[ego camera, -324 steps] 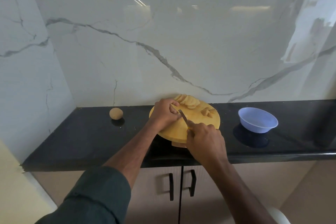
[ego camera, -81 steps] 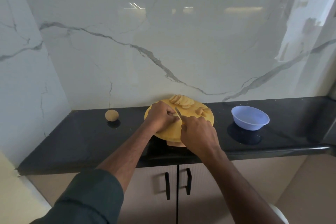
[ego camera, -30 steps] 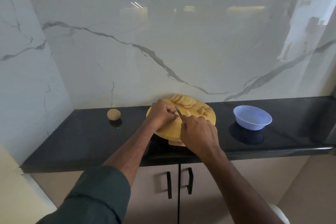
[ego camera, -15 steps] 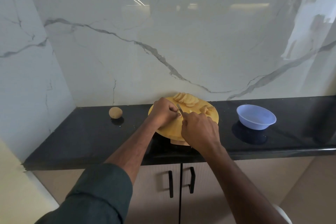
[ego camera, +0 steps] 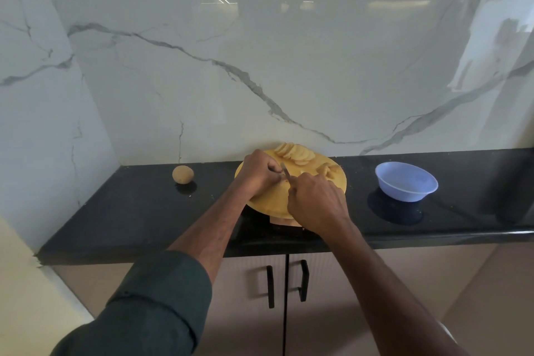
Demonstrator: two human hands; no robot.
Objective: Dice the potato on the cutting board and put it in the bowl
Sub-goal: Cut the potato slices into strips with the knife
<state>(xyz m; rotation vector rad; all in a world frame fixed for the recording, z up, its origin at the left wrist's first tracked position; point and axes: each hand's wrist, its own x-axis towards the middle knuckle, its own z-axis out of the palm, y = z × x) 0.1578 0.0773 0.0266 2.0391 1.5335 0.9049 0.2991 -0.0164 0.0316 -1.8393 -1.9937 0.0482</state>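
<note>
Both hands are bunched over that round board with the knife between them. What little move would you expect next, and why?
Probably another short downward cut. The right hand holds the small knife beside the left hand, which pins a potato piece on the round yellow cutting board. Round potato slices wait uncut, and the pale blue plastic bowl looks empty.

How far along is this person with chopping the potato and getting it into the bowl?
Partly done. A fan of potato slices and a few cut pieces already lie on the cutting board. In hand: the right hand works the knife while the left hand steadies a piece, mostly hidden. Left: the bowl looks empty, so nothing has been transferred, and a whole potato sits untouched on the counter.
</note>
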